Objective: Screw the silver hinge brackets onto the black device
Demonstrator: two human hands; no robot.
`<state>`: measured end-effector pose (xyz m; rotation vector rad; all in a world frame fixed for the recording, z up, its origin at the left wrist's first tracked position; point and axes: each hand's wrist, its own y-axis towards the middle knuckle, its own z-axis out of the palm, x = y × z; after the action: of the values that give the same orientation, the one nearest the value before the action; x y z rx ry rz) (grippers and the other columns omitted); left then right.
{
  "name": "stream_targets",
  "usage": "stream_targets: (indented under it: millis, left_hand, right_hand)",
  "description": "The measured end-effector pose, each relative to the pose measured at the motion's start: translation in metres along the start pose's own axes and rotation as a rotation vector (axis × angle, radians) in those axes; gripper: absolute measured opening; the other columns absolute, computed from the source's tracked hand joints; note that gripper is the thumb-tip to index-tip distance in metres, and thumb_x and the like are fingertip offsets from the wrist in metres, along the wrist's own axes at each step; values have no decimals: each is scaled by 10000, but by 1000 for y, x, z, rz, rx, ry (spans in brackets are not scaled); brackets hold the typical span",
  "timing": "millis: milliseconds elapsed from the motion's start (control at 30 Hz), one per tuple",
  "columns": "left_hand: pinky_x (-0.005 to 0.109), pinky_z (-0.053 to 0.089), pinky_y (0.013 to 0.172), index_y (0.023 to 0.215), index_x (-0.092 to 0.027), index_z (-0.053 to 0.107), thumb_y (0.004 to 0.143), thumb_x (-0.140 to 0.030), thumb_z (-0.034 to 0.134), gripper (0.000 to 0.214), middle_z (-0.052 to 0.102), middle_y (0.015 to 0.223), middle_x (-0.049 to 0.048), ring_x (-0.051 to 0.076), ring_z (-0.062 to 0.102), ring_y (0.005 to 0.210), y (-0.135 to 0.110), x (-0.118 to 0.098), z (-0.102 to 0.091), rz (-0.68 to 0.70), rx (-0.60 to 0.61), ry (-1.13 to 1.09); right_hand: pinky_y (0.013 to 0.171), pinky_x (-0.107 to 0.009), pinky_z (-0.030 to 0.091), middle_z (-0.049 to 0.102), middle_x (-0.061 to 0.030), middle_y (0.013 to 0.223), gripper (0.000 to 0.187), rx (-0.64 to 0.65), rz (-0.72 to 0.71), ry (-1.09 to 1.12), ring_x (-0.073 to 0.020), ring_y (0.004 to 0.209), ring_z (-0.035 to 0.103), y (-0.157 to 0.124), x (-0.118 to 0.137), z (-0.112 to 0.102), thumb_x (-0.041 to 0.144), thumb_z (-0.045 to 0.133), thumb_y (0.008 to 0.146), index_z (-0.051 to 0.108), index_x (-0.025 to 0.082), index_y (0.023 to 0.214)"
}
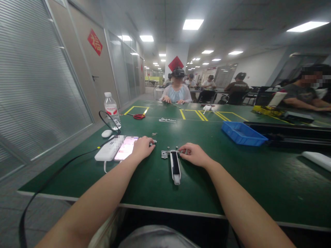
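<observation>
My right hand (194,154) rests on the green table (232,172), fingers pinched at the top end of a white and black elongated device (175,166) that lies lengthwise toward me. A small metal bracket (164,154) sits at the device's far left corner. My left hand (143,147) lies further left, fingers curled on a small metal part (153,141) beside a lit phone (126,148).
A white power bank (106,153) with a black cable, a white mouse (107,133) and a water bottle (112,111) stand at left. Red scissors (139,116) lie beyond. A blue tray (243,133) sits right. Other people sit at the far side and right.
</observation>
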<state>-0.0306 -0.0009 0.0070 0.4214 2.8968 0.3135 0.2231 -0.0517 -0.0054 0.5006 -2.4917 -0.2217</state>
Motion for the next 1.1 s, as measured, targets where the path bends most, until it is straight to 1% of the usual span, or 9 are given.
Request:
stream_targets:
  millis: [200, 300, 400, 533, 600, 667, 800, 967, 1100]
  left_hand:
    - [373, 445, 802, 915, -202, 642, 842, -269, 480, 189, 611, 1012, 86, 258, 559, 966, 4, 1, 5, -13, -32, -35]
    - [359, 441, 822, 898, -177, 614, 857, -227, 457, 170, 604, 980, 84, 231, 556, 947, 6, 2, 7, 15, -107, -166]
    - [332, 435, 856, 860, -163, 580, 874, -211, 442, 146, 581, 957, 73, 194, 541, 945, 4, -4, 3, 176, -197, -407]
    - [312, 431, 880, 842, -159, 567, 882, -215, 447, 139, 523, 973, 66, 167, 510, 969, -10, -23, -9, 500, -208, -619]
    - [315, 425, 894, 867, -161, 569, 885, -208, 447, 132, 504, 985, 66, 163, 500, 978, -19, -35, -14, 616, -191, -645]
    - [319, 422, 903, 883, -166, 575, 889, -205, 442, 139, 491, 992, 67, 163, 495, 984, -26, -44, -16, 680, -179, -652]
    - [321, 419, 915, 904, -176, 588, 892, -207, 440, 151, 481, 1011, 67, 169, 487, 1002, -33, -53, -15, 752, -167, -629]
    - [322, 417, 915, 915, -181, 597, 894, -203, 435, 165, 481, 1023, 68, 171, 488, 1008, -32, -50, -11, 759, -170, -590]
    - [336, 413, 921, 949, -190, 585, 885, -211, 455, 146, 502, 1057, 69, 178, 495, 1029, -30, -49, -9, 729, -185, -561]
  right_hand:
    - [632, -249, 421, 596, -28, 798, 233, -22, 13, 11, -100, 608, 488, -1, -1, 0, 195, 576, 729, 693, 169, 929]
    - [629, -248, 422, 596, -27, 802, 243, -54, 26, 12, -97, 601, 490, -1, -1, -2, 181, 561, 728, 694, 175, 931]
    - [635, -262, 431, 598, -35, 791, 227, -127, 37, 49, -108, 603, 500, 0, 1, -2, 237, 545, 754, 698, 166, 906]
    - [627, -281, 443, 638, -55, 802, 294, -228, 96, 275, -130, 629, 533, 3, 7, -1, 367, 548, 768, 692, 149, 903]
    - [578, -271, 439, 655, -57, 796, 350, -206, 155, 466, -122, 600, 528, 4, 10, -1, 406, 566, 757, 677, 139, 954]
    - [539, -256, 432, 661, -54, 791, 395, -148, 189, 637, -104, 565, 515, 4, 14, -2, 417, 594, 744, 657, 132, 1010]
    - [526, -239, 433, 651, -31, 747, 413, -21, 147, 854, -86, 553, 519, 1, 20, -6, 370, 682, 695, 651, 138, 1036]
    - [483, -203, 409, 641, -16, 741, 418, 57, 144, 1005, -84, 568, 548, -1, 19, -6, 283, 761, 615, 658, 156, 999]
    - [480, -207, 419, 637, -7, 729, 411, 87, 159, 1006, -88, 558, 556, 0, 17, -7, 240, 774, 580, 660, 156, 966]
